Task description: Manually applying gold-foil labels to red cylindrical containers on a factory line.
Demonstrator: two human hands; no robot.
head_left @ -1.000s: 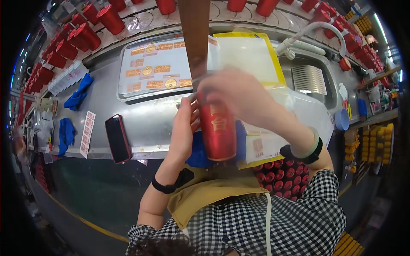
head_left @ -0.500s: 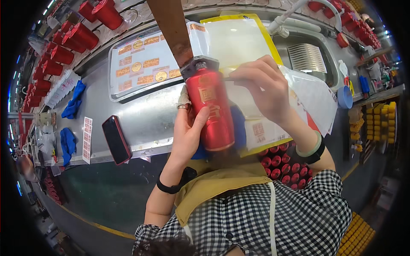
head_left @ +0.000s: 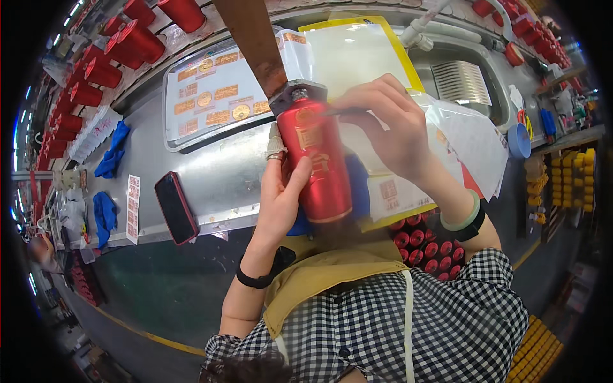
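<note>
My left hand [head_left: 279,198] is wrapped round a red bottle [head_left: 317,169] with gold characters, its thumb lying across the front; a finger wears a pale covering. The bottle tilts, its neck against a dark holder [head_left: 297,96] at the end of a brown bar [head_left: 255,38]. My right hand [head_left: 389,121] is closed in a pinch beside the bottle's shoulder. From its fingers a thin dark tool [head_left: 348,111] points at the gold emblem near the top; motion blur hides its exact kind. A blue cloth [head_left: 357,188] shows behind the bottle.
Gold stickers lie on a sheet in a metal tray [head_left: 179,143]. A yellow-edged board [head_left: 412,70] and papers [head_left: 472,137] lie to the right, by a sink [head_left: 491,83]. A phone [head_left: 175,208] and blue cloths [head_left: 104,218] rest on the left. Red bottles [head_left: 428,249] stand below the bench.
My right hand has moved slightly up and left, bringing the thin tool over the bottle's upper front. My left hand still holds the bottle in nearly the same place.
</note>
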